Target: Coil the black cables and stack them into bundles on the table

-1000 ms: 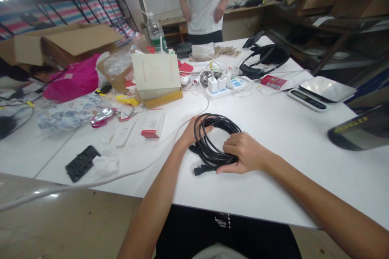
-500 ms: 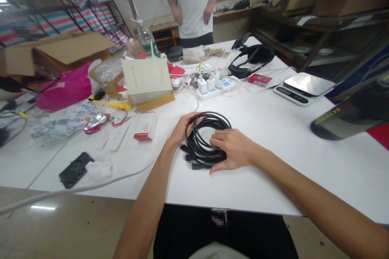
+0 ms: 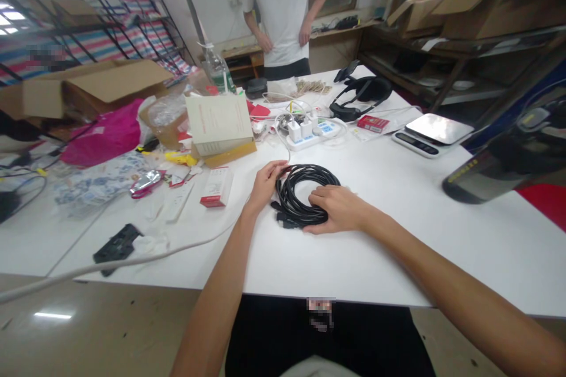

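A coil of black cable [image 3: 292, 197] lies on the white table [image 3: 283, 265] in front of me, with its dark plug ends gathered at the lower left of the loops. My right hand [image 3: 338, 209] is closed round the coil's right side, fingers through the middle and thumb along the near edge. At the upper left of the coil, my left hand [image 3: 266, 182] has its fingers bent against the loops; its fingertips are partly hidden. A white power strip [image 3: 305, 140] with chargers plugged in sits beyond the coil.
To the left stand a red-and-white box [image 3: 216, 188], a black plastic part [image 3: 117, 247] and a thick white cable [image 3: 177, 253]. On the right are a kitchen scale [image 3: 433, 135] and a dark cylindrical object [image 3: 477, 179]. A headset [image 3: 362, 97] lies farther back; a person [image 3: 287, 12] stands across the table.
The coil sits flatter and more compact, its plug ends drawn closer to the loops. My left hand has shifted slightly outward on the coil's upper left. The camera view has tilted a little.
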Action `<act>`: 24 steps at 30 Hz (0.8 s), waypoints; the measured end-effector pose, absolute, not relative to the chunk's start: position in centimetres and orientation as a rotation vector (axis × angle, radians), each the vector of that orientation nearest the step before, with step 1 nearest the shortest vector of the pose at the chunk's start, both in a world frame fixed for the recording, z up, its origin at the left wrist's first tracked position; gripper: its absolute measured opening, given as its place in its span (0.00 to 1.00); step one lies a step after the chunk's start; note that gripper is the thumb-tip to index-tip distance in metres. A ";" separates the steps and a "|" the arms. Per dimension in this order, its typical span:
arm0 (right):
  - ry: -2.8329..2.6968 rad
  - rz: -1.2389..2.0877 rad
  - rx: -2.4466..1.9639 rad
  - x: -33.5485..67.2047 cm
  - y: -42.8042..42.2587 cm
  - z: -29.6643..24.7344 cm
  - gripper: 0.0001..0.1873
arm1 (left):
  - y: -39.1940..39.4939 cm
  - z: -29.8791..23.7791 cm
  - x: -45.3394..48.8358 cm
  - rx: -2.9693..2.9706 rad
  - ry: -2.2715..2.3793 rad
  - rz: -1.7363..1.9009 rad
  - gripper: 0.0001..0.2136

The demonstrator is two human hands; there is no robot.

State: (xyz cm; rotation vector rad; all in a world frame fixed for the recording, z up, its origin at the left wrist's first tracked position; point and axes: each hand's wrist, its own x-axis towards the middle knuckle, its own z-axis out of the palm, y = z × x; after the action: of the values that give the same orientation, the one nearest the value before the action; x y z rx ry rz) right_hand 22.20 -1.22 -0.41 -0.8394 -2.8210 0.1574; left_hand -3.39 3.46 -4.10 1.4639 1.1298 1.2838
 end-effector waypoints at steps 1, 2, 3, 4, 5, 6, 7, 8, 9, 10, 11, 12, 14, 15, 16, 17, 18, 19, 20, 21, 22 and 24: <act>-2.816 0.153 -0.861 22.4 -1.0 -0.4 0.32 | 3.5 -4.2 -3.3 1.444 1.136 1.302 0.26; -2.808 0.147 -0.880 22.6 -0.8 -0.3 0.32 | 3.5 -4.1 -3.2 1.440 1.146 1.313 0.27; -2.797 0.139 -0.895 22.8 -0.6 -0.3 0.32 | 3.3 -3.9 -3.1 1.451 1.161 1.318 0.28; -2.786 0.130 -0.908 23.0 -0.5 -0.3 0.32 | 3.1 -3.6 -2.8 1.478 1.181 1.316 0.28; -2.774 0.120 -0.918 23.1 -0.3 -0.3 0.32 | 2.8 -3.3 -2.6 1.515 1.199 1.309 0.28; -2.766 0.112 -0.927 23.2 -0.2 -0.3 0.32 | 2.4 -3.0 -2.4 1.552 1.203 1.290 0.27; -2.761 0.105 -0.934 23.2 -0.1 -0.3 0.32 | 2.1 -2.7 -2.1 1.579 1.192 1.263 0.27; -2.761 0.102 -0.937 23.2 0.0 -0.3 0.32 | 1.8 -2.5 -1.9 1.597 1.171 1.234 0.26; -2.764 0.103 -0.939 23.2 0.0 -0.3 0.32 | 1.6 -2.4 -1.6 1.616 1.153 1.207 0.26; -2.768 0.107 -0.941 23.3 0.1 -0.3 0.32 | 1.5 -2.5 -1.4 1.637 1.143 1.186 0.26; -2.775 0.117 -0.943 23.3 0.1 -0.2 0.32 | 1.3 -2.6 -1.3 1.663 1.140 1.173 0.26; -2.780 0.131 -0.946 23.4 0.2 -0.2 0.31 | 1.3 -2.9 -1.1 1.691 1.141 1.165 0.26; -2.783 0.167 -0.961 23.7 0.2 -0.1 0.29 | 1.1 -3.3 -0.7 1.734 1.134 1.166 0.26; -2.782 0.184 -0.969 23.9 0.3 -0.1 0.28 | 1.0 -3.5 -0.6 1.745 1.128 1.171 0.27; -2.779 0.197 -0.976 24.0 0.3 0.0 0.26 | 0.9 -3.7 -0.4 1.760 1.130 1.180 0.27; -2.774 0.204 -0.983 24.2 0.4 0.0 0.26 | 0.8 -3.8 -0.2 1.785 1.147 1.191 0.28; -2.770 0.206 -0.989 24.4 0.4 0.0 0.25 | 0.7 -3.8 -0.1 1.822 1.179 1.200 0.28; -2.766 0.205 -0.992 24.6 0.6 -0.1 0.24 | 0.6 -3.7 0.1 1.870 1.220 1.208 0.27; -2.761 0.202 -0.989 24.7 0.7 -0.1 0.24 | 0.6 -3.5 0.3 1.925 1.261 1.217 0.25; -2.751 0.199 -0.974 24.9 0.9 -0.1 0.25 | 0.5 -3.2 0.5 1.983 1.293 1.228 0.24; -2.728 0.197 -0.946 25.0 1.2 0.0 0.26 | 0.4 -2.7 0.7 2.038 1.313 1.243 0.22; -2.626 0.198 -0.868 25.1 1.4 0.5 0.31 | -0.1 -1.4 0.9 2.109 1.307 1.295 0.19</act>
State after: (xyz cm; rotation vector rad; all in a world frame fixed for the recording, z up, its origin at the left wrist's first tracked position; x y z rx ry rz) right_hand 25.14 1.42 0.48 -0.8677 -2.6264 0.1978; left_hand 0.91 -0.09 -1.40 2.1093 1.3070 1.2951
